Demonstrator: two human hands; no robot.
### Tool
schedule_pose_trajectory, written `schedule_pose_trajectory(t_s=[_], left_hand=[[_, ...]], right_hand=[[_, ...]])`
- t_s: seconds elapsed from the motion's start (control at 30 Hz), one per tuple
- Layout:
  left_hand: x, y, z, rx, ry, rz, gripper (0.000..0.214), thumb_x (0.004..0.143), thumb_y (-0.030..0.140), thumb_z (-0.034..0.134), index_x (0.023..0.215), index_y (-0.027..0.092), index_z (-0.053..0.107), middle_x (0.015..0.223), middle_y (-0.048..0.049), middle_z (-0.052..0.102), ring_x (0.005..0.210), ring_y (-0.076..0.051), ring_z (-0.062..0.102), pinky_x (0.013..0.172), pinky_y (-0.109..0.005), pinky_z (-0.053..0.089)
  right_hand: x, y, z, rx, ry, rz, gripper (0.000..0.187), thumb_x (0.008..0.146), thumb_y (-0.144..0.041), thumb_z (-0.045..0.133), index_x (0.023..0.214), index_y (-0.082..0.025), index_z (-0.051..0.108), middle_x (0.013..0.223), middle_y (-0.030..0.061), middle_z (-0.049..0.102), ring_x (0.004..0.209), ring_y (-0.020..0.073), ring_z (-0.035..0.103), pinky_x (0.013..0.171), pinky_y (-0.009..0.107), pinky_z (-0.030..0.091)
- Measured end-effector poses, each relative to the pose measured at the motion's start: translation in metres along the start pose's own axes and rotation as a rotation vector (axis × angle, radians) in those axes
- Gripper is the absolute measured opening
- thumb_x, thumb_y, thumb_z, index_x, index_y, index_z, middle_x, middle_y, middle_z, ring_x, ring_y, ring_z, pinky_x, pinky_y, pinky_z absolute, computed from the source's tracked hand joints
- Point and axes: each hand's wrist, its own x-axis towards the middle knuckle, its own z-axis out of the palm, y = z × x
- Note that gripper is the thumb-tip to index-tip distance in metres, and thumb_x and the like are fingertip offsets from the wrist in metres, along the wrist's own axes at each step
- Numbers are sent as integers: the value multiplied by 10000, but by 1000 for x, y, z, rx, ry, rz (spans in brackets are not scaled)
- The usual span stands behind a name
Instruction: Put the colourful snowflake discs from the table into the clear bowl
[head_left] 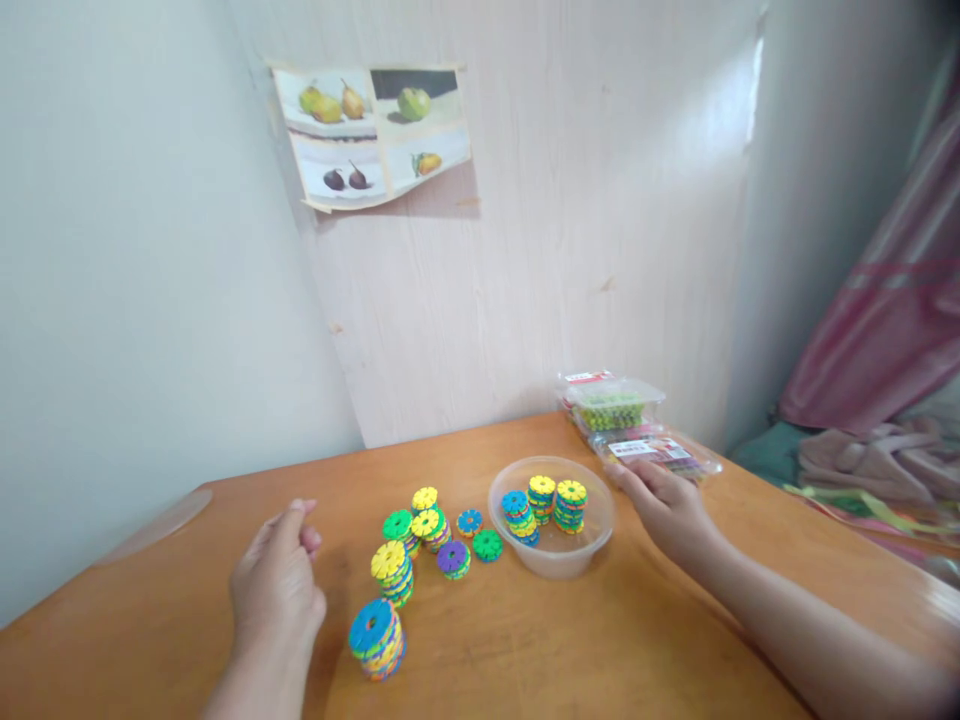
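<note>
Three stacks of flower-shaped discs stand in the clear bowl, right of the table's middle. More stacks trail from it toward the near edge. Left of those, the left hand has its fingers curled. By the bowl's right rim, before plastic boxes at the far right corner, the right hand bends its fingers; I cannot tell whether either pinches anything.

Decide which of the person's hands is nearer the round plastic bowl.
Right: the right hand is just right of the bowl; the left hand is farther away, left of it, beyond the stacked discs.
</note>
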Motion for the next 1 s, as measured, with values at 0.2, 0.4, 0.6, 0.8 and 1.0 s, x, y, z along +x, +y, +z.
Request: schedule_pose_trajectory(t_s=[0.2, 0.4, 0.6, 0.8, 1.0], left_hand=[[2, -3, 0, -107, 24, -85, 321, 595, 410, 687, 772, 143, 670, 512, 63, 491, 494, -95, 429, 463, -207, 274], [-1, -7, 0, -127, 11, -154, 308, 586, 385, 685, 776, 143, 674, 528, 60, 510, 493, -86, 429, 453, -195, 282], [2, -7, 1, -157, 26, -230, 282, 552, 348, 707, 751, 152, 672, 514, 62, 506, 504, -81, 429, 435, -180, 272], [5, -12, 3, -159, 10, -255, 261, 551, 334, 715, 747, 165, 679, 511, 61, 505, 516, -74, 420, 426, -167, 259], [9, -19, 4, -142, 0, -268, 265, 554, 328, 728, 762, 169, 692, 523, 59, 518, 524, -72, 426, 428, -165, 270]], right_hand=[[-16, -17, -7, 31, 51, -63, 373, 914, -520, 467, 796, -197, 611, 681, 19, 572, 686, 176, 516, 625, 285, 398], [-24, -29, -9, -18, -64, -101, 338, 932, -479, 449, 908, -186, 618, 721, 28, 602, 676, 169, 530, 632, 285, 409], [-26, -39, -15, -111, -296, -119, 377, 928, -492, 446, 965, -187, 664, 684, 12, 611, 622, 150, 521, 591, 267, 377], [-25, -48, -26, -161, -428, -169, 367, 890, -504, 512, 969, -194, 691, 654, -3, 577, 595, 128, 506, 565, 244, 342], [-24, -51, -29, -232, -431, -236, 370, 868, -532, 558, 934, -199, 706, 636, -14, 534, 585, 116, 490, 567, 244, 322]])
